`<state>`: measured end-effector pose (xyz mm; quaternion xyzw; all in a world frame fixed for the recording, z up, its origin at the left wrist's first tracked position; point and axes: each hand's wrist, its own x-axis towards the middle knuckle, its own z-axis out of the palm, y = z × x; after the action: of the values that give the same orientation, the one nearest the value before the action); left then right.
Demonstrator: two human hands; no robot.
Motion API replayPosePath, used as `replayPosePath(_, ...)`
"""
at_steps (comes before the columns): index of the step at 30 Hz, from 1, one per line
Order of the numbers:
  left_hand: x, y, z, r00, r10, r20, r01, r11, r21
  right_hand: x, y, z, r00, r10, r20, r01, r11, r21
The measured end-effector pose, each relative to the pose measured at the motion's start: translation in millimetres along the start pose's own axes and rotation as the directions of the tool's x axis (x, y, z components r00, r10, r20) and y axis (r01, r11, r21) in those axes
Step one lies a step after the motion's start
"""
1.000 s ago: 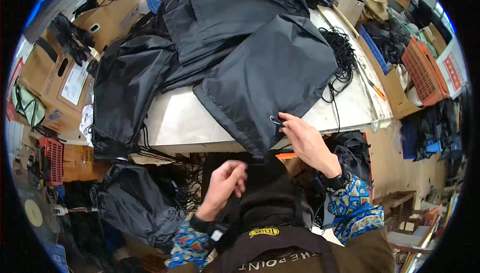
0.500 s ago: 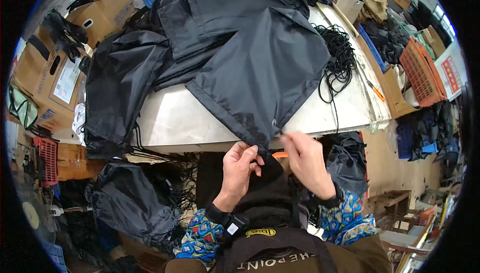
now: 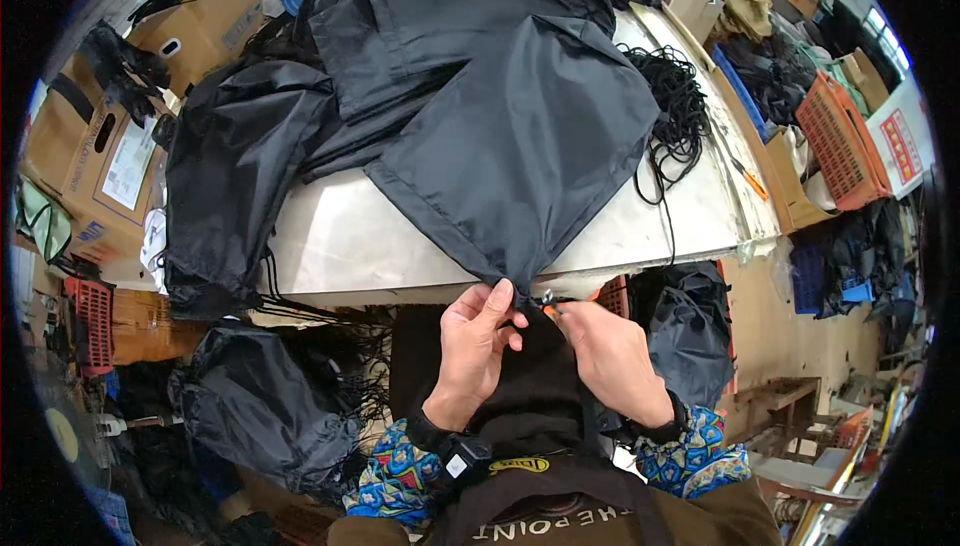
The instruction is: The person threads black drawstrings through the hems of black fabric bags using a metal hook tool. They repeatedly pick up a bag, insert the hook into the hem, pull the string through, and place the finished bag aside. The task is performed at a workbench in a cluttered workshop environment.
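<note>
Right grip (image 3: 617,354) partly hides small item (image 3: 547,297), seemingly metallic.

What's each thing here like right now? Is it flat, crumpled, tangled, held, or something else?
Front black bag: spread out, creased, one corner pinched.
Left hand: closed on that corner.
Right hand: fingers curled beside that corner; exact grip unclear.
Piled black bags: overlapping, creased.
Black cords: tangled, one strand trailing.
Lower-left black bag: crumpled.
White tabletop: partly covered.
</note>
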<state>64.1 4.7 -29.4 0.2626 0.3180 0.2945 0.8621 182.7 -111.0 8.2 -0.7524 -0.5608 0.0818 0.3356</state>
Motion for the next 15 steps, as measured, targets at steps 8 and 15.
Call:
replayPosePath(8,-1,-3,8,0.996,0.091,0.006,-0.091,0.994,0.062,-4,-9,0,0.995,0.002,0.097,-0.002,1.0,-0.003)
replayPosePath(15,-7,-10,8,0.986,0.149,0.069,-0.16,0.966,0.201,4,-11,9,0.998,0.012,0.055,-0.014,1.0,0.028)
